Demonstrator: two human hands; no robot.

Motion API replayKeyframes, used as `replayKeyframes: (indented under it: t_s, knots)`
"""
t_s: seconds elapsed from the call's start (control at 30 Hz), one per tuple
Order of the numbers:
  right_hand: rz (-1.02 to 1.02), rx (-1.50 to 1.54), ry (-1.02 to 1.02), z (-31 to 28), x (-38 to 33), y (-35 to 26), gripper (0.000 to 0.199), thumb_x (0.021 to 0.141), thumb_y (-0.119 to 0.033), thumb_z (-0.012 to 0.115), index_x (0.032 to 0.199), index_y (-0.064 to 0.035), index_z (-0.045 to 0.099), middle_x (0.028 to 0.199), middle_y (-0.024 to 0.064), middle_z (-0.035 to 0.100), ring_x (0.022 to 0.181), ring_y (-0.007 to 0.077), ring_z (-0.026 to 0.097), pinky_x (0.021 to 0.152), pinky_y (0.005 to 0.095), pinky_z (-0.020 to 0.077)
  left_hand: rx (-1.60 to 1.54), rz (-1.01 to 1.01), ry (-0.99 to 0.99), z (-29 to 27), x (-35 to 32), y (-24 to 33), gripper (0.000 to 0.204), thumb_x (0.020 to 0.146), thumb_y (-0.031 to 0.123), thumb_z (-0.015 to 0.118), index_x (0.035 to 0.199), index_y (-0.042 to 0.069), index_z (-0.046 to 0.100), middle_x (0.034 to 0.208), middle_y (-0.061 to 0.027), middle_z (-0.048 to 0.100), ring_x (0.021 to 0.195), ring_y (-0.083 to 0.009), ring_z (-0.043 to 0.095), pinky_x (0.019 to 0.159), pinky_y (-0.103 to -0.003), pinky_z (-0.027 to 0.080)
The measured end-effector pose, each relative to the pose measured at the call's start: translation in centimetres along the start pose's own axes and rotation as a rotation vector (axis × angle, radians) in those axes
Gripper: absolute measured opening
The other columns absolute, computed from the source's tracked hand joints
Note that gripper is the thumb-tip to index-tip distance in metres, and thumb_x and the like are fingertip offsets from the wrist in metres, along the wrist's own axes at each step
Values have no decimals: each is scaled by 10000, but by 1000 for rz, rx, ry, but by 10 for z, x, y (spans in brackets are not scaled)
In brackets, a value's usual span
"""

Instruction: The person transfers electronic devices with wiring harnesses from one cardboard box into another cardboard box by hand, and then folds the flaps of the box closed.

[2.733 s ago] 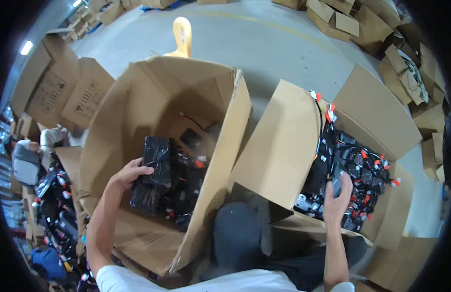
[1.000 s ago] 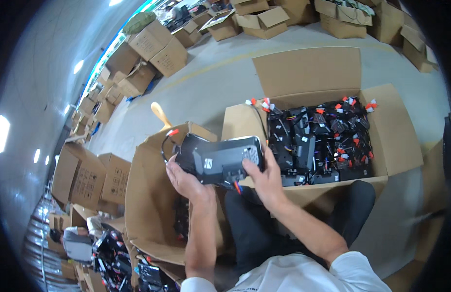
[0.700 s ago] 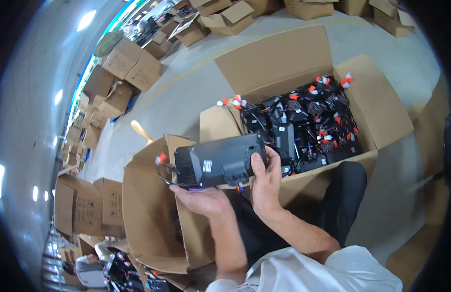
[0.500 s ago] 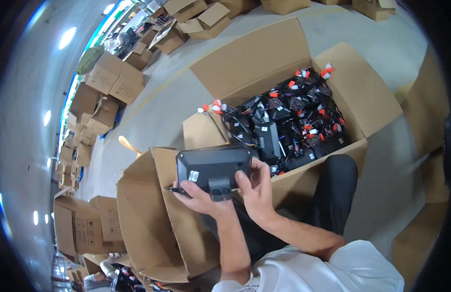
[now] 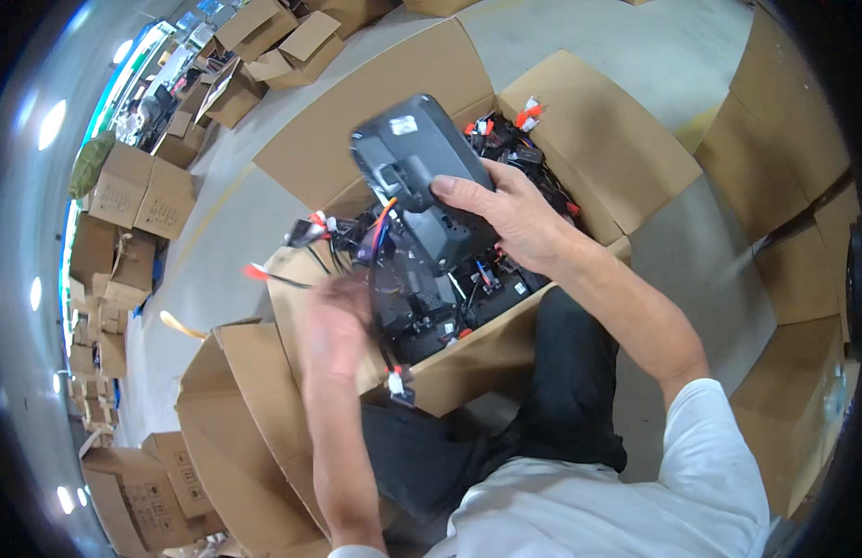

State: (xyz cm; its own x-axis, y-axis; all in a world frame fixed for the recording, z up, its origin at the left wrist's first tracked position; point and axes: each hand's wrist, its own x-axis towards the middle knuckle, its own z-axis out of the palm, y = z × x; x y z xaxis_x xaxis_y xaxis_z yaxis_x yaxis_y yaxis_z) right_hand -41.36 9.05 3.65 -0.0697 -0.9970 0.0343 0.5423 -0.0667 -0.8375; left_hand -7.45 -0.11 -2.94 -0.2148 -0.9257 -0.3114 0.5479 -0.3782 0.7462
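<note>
My right hand (image 5: 519, 216) grips a black flat electronic unit (image 5: 424, 139) with a rounded casing, a small white label and a mount on its back. The thumb presses on its face and the fingers go behind. Below the unit, a black cable (image 5: 373, 307) with coloured wires hangs, ending in a white connector. My left hand (image 5: 338, 316) is smeared by motion beside this cable, at the carton's left side; its fingers cannot be made out. Under both hands, an open carton (image 5: 491, 372) holds many similar black units with red and white connectors.
An open carton (image 5: 236, 437) stands at the lower left, against the filled one. More cartons (image 5: 133, 200) are stacked along the left, and others (image 5: 789, 205) stand at the right. My bent leg (image 5: 575, 372) is close to the filled carton's near wall.
Both hands held the unit before; now only my right hand does, farther forward over the carton, with the unit tilted. My left hand has let go and moved left. The view has shifted.
</note>
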Motion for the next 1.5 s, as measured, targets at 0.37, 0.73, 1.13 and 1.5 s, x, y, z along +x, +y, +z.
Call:
replayKeyframes:
  t_s: [0.37,0.73,1.13,1.5]
  knots:
    - [-70,-265,-50,-30,40,6,635,1079,-414,905,1447,73,730,1245,116,830,1124,146,789,1029,327,639,1123,-221,-420,59,27,-61,268,1007,140,912,1206,-32,861,982,-43,840,942,-143,791,842,-322,627]
    - [696,-400,104,-123,94,248,623,1173,-413,792,1585,35,658,1470,158,783,1311,274,742,1153,473,593,1902,773,-202,-98,-3,217,463,1010,122,905,1431,-21,775,1479,-229,777,1431,-425,722,1228,-469,563]
    - [592,-1361,-98,-86,102,282,563,1235,-427,675,1473,81,707,1097,36,700,1016,124,648,913,323,548,1896,-426,362,-764,-276,253,404,877,357,936,1051,-2,876,1100,-309,834,1033,-492,827,914,-559,656]
    - [595,-1515,-153,-17,37,280,516,1139,-140,780,1571,106,642,1262,74,805,1089,121,745,970,300,605,2345,-573,-60,-926,-272,25,604,917,259,934,1479,88,795,1507,-222,765,1458,-414,724,1338,-623,438]
